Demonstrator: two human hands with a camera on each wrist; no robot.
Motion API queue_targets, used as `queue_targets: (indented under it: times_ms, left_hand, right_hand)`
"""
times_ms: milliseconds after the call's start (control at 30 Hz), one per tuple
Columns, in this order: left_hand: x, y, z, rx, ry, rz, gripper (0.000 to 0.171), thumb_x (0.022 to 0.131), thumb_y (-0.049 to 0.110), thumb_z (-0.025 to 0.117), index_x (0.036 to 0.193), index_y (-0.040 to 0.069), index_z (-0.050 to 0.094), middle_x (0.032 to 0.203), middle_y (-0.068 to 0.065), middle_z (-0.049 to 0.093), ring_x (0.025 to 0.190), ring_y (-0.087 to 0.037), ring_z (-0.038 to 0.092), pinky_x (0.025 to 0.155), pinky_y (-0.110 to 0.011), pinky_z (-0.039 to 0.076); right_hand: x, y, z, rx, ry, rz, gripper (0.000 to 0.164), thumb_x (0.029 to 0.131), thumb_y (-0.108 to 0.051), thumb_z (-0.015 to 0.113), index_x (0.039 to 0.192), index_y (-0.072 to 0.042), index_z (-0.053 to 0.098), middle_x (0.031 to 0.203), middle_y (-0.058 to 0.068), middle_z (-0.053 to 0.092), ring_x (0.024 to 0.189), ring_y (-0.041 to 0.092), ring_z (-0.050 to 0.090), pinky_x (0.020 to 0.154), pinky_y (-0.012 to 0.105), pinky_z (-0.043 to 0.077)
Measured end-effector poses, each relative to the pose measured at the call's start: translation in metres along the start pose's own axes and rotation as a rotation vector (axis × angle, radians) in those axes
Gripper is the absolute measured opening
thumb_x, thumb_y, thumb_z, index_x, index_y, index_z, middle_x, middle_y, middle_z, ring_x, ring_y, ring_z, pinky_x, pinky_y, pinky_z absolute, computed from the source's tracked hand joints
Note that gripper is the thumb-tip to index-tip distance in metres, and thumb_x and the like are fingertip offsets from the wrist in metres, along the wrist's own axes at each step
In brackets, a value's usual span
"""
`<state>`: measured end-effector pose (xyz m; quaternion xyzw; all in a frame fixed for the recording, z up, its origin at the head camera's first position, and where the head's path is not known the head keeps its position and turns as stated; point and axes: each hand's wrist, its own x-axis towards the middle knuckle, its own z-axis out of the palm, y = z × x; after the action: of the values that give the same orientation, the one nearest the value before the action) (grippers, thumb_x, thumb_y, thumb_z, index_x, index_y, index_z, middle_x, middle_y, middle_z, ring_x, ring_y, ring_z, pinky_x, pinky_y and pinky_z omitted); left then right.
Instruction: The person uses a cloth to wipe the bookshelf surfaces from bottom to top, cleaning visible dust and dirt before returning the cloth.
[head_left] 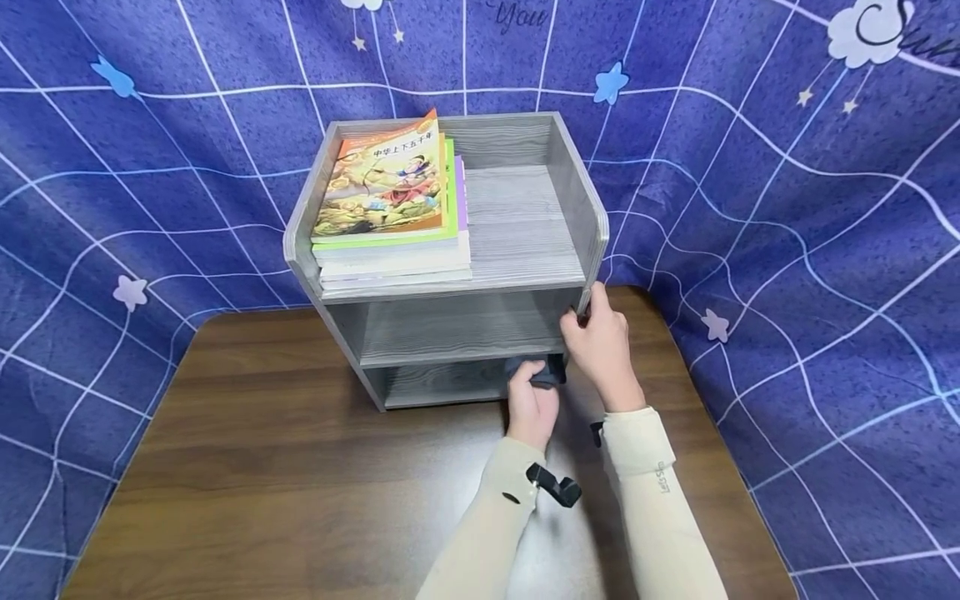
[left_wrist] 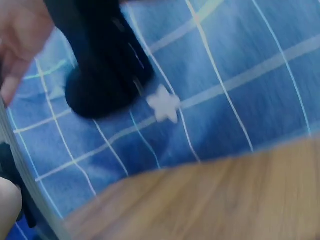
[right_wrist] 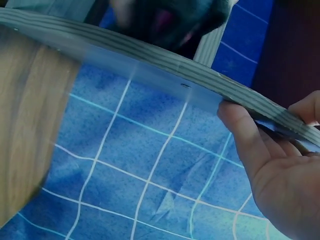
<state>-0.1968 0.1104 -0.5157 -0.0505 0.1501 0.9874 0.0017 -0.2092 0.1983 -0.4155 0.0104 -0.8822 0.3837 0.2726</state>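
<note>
A grey wood-grain shelf unit stands on the table. At the right end of its lowest compartment, my left hand holds a dark, bunched cloth with the thumb on top. The same cloth shows blurred behind the panel edge in the right wrist view. My right hand grips the front edge of the unit's right side panel, just below the top shelf. In the right wrist view, the thumb and fingers of that hand lie on opposite faces of the panel.
A stack of books lies on the left of the top shelf. The brown wooden table extends in front and to both sides. A blue patterned curtain hangs behind and at the sides. A black wrist mount sits on the left sleeve.
</note>
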Motion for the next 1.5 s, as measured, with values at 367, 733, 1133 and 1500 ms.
queue_targets:
  times_ms: [367, 733, 1133, 1500]
  left_hand:
    - [0.005, 0.008, 0.016, -0.203, 0.078, -0.061, 0.07, 0.079, -0.006, 0.026, 0.149, -0.007, 0.018, 0.149, -0.017, 0.026, 0.136, -0.027, 0.028, 0.115, -0.037, 0.024]
    - [0.007, 0.03, 0.014, -0.329, 0.094, -0.09, 0.072, 0.078, -0.006, 0.024, 0.15, -0.003, 0.017, 0.147, -0.014, 0.026, 0.14, -0.026, 0.022, 0.119, -0.039, 0.013]
    - [0.011, 0.084, 0.0, -0.327, 0.156, -0.008, 0.053, 0.078, -0.006, 0.022, 0.131, -0.001, 0.028, 0.133, -0.012, 0.031, 0.127, -0.024, 0.031, 0.118, -0.037, 0.017]
    - [0.011, 0.152, -0.017, -0.363, 0.179, 0.141, 0.067, 0.082, -0.008, 0.022, 0.146, 0.007, 0.017, 0.138, -0.007, 0.029, 0.13, -0.019, 0.029, 0.118, -0.034, 0.016]
  right_hand:
    - [0.001, -0.005, 0.002, -0.062, -0.047, -0.004, 0.038, 0.089, -0.014, 0.055, 0.122, 0.003, 0.049, 0.079, 0.031, 0.065, 0.08, 0.053, 0.065, 0.073, 0.061, 0.048]
    - [0.0, -0.007, 0.002, -0.056, -0.06, 0.033, 0.04, 0.09, -0.016, 0.054, 0.126, 0.0, 0.047, 0.083, 0.033, 0.066, 0.083, 0.053, 0.066, 0.074, 0.062, 0.048]
    - [-0.001, -0.004, 0.001, -0.063, -0.039, 0.025, 0.032, 0.09, -0.015, 0.054, 0.117, 0.001, 0.046, 0.077, 0.032, 0.064, 0.08, 0.054, 0.064, 0.073, 0.061, 0.046]
    - [-0.001, -0.007, 0.001, -0.051, -0.042, 0.007, 0.034, 0.09, -0.014, 0.055, 0.119, 0.001, 0.047, 0.079, 0.033, 0.064, 0.081, 0.055, 0.063, 0.074, 0.062, 0.046]
